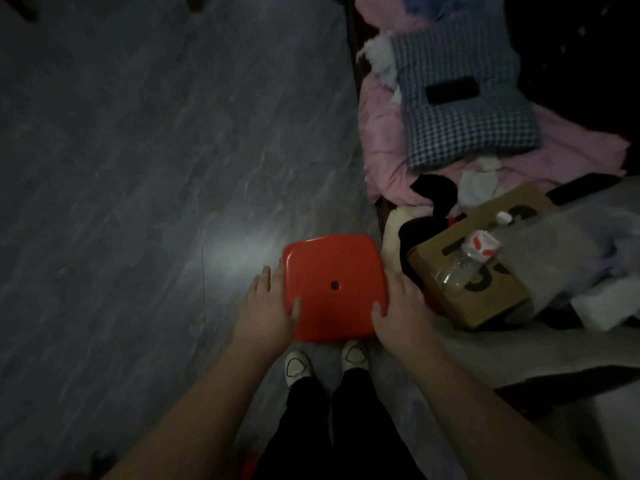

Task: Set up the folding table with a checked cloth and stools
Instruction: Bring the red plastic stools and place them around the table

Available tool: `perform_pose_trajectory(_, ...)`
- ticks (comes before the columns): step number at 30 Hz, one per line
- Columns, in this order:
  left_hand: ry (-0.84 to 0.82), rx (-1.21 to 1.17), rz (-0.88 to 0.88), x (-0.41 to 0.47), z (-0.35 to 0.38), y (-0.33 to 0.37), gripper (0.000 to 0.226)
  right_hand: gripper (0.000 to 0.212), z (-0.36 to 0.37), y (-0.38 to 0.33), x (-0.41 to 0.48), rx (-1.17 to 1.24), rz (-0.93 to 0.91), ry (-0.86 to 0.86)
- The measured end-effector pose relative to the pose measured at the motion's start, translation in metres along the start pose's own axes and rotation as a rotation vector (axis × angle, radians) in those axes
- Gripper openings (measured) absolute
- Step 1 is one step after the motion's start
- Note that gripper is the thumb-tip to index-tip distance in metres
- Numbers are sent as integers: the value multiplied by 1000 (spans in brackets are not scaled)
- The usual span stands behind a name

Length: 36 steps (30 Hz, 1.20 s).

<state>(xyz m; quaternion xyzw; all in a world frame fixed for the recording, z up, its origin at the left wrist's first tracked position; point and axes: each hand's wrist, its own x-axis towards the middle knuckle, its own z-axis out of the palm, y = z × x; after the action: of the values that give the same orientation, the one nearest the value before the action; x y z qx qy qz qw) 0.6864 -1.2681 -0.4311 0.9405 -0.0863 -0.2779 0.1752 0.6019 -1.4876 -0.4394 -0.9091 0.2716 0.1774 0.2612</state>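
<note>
A square red plastic stool [332,285] with a small centre hole is gripped at its side edges by the left hand [273,306] and right hand [398,306], thumbs on top, over the grey marbled floor [138,168]. A blue-and-white checked cloth bundle [464,133] lies well apart on the pink-sheeted bed [381,133].

The single head-worn, wide-angle view looks steeply down and a little forward over the floor [138,168]. The stool [332,289] is close, just below centre, and the feet [298,367] are right beneath it. The bed [398,161] fills the upper right.
</note>
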Motion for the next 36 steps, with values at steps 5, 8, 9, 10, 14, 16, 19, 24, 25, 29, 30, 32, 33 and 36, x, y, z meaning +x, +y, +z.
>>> perform_pose_trajectory(5, -50, -127, -137, 70, 108, -31, 80, 71, 88, 53, 81, -31, 19, -24)
perform_pose_trajectory(8, -48, -235, -255, 103, 165, -50, 91, 78, 132, 88, 119, 36, 62, -29)
perform_pose_trajectory(9, -36, -272, -287, 111, 179, -54, 95, 81, 145, 98, 128, 82, 81, -25)
perform_pose_trajectory(10, -21, -311, -315, 116, 192, -57, 97, 83, 155, 106, 134, 156, 114, -32)
perform_pose_trajectory(14, 97, -416, -337, 122, 215, -60, 102, 84, 182, 122, 146, 460, 249, -75)
perform_pose_trajectory(16, 134, -489, -333, 124, 216, -63, 102, 79, 186, 123, 147, 487, 253, -66)
perform_pose_trajectory(19, 136, -531, -356, 123, 209, -62, 102, 77, 182, 119, 143, 530, 250, -60)
perform_pose_trajectory(24, 178, -506, -350, 109, 164, -49, 102, 73, 149, 91, 129, 556, 203, -23)
perform_pose_trajectory(25, 192, -495, -345, 103, 149, -44, 102, 71, 137, 84, 124, 558, 189, -19)
perform_pose_trajectory(29, 246, -453, -328, 70, 78, -23, 101, 68, 78, 48, 102, 587, 116, -46)
perform_pose_trajectory(30, 261, -439, -328, 61, 59, -16, 101, 68, 63, 40, 94, 594, 97, -55)
perform_pose_trajectory(32, 304, -394, -302, 39, 18, -2, 101, 68, 31, 22, 73, 594, 60, -70)
perform_pose_trajectory(33, 323, -373, -284, 27, -2, 5, 100, 70, 17, 14, 60, 593, 47, -79)
perform_pose_trajectory(36, 362, -306, -252, -15, -61, 27, 99, 73, -27, -13, 23, 608, 9, -97)
